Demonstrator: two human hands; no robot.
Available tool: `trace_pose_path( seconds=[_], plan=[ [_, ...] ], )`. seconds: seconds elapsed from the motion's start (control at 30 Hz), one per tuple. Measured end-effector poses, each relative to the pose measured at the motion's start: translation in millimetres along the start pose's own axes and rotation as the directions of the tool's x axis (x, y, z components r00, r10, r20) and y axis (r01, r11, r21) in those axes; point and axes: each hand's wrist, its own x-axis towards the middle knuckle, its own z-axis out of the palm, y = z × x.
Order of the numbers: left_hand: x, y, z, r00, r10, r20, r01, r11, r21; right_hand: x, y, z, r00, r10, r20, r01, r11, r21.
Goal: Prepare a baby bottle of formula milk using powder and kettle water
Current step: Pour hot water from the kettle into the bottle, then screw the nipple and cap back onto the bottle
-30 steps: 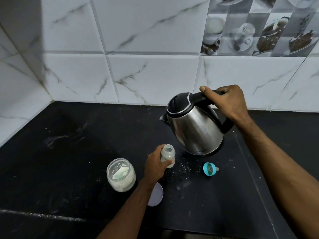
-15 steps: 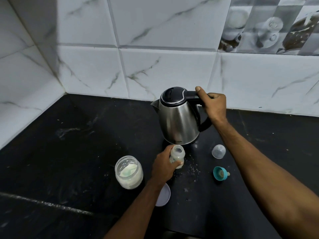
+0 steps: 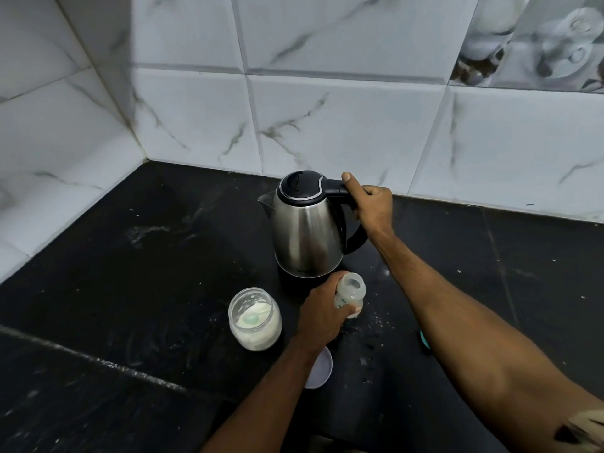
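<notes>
A steel kettle [image 3: 307, 230] with a black lid stands upright on the black counter [image 3: 130, 289], its spout pointing left. My right hand [image 3: 372, 207] grips its black handle, thumb stretched along the top. Just in front of the kettle, my left hand [image 3: 322, 317] holds a small clear baby bottle [image 3: 350, 292] with no cap, its mouth open upward. To the left stands an open glass jar of white formula powder [image 3: 255, 318] with a scoop lying in it.
A pale round lid [image 3: 318, 371] lies on the counter under my left forearm. A teal bottle ring [image 3: 424, 340] peeks out beside my right forearm. Spilled powder specks dot the counter near the bottle. White marble tiles [image 3: 327, 125] wall the back and left.
The kettle went from tilted over the bottle back to upright and now stands on the counter behind it. My left hand kept hold of the bottle. The view shifted, hiding the clear cap.
</notes>
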Motion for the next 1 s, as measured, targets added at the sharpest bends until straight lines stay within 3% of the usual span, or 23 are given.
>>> trace_pose_path(
  seconds=[0.8, 1.0],
  plan=[
    [1, -7, 4, 1.0, 0.007, -0.018, -0.007, 1.0, 0.01, 12, 25, -4, 1.0, -0.013, 0.026, 0.012, 0.998, 0.056],
    [3, -9, 3, 1.0, 0.02, -0.011, -0.02, 1.0, 0.011, 8, 18, -18, 0.991, -0.055, 0.12, 0.064, 0.995, -0.072]
  ],
)
